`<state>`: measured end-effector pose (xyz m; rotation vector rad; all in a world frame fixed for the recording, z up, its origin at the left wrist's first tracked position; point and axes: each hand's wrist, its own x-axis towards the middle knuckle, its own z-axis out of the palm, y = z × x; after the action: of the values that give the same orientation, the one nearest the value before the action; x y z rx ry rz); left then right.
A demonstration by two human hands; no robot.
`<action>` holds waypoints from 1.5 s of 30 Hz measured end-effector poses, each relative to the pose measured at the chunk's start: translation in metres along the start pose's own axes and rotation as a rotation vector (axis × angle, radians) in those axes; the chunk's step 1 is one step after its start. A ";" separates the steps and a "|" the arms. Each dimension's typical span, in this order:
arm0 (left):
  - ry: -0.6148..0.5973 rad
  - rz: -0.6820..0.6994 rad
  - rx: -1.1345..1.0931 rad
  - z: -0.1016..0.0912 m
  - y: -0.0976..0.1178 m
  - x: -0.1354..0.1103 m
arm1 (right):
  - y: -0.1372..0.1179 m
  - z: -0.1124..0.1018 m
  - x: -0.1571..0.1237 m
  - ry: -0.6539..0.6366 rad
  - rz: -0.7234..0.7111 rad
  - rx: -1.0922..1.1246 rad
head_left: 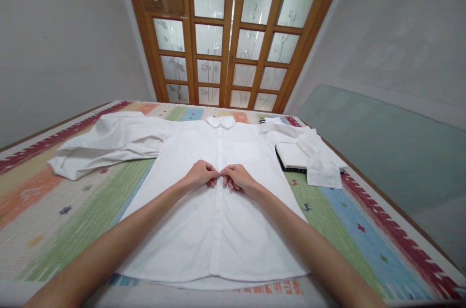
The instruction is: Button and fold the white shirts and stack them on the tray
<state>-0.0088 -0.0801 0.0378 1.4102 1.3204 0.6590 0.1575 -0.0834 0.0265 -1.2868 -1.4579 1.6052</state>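
A white button-up shirt (189, 230) lies face up and spread flat on a striped, multicoloured cover (65, 211), collar towards the far side. My left hand (201, 174) and my right hand (236, 178) meet at the shirt's front placket, about mid-chest. Both hands have their fingers curled in a pinch on the placket fabric. The left sleeve (105, 145) is spread out to the left. The right sleeve (316, 157) bends down over a thing at the right.
A flat white item with a dark edge (289, 156) lies partly under the right sleeve. Wooden doors with frosted glass panes (233, 36) stand beyond the far edge. A pale green panel (382, 153) runs along the right side.
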 end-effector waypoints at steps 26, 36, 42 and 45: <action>0.041 0.059 0.007 0.000 -0.011 0.001 | -0.006 0.002 0.005 -0.030 0.001 -0.180; 0.074 0.061 0.076 -0.001 -0.006 -0.003 | -0.002 0.006 0.004 0.028 0.006 -0.269; 0.088 0.094 0.133 0.001 -0.006 -0.003 | 0.007 0.007 0.008 0.065 -0.055 -0.332; 0.095 0.105 0.159 0.002 -0.007 -0.004 | 0.007 0.008 0.007 0.076 -0.067 -0.347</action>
<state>-0.0101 -0.0856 0.0320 1.6018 1.4061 0.7110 0.1491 -0.0810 0.0170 -1.4523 -1.7660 1.2829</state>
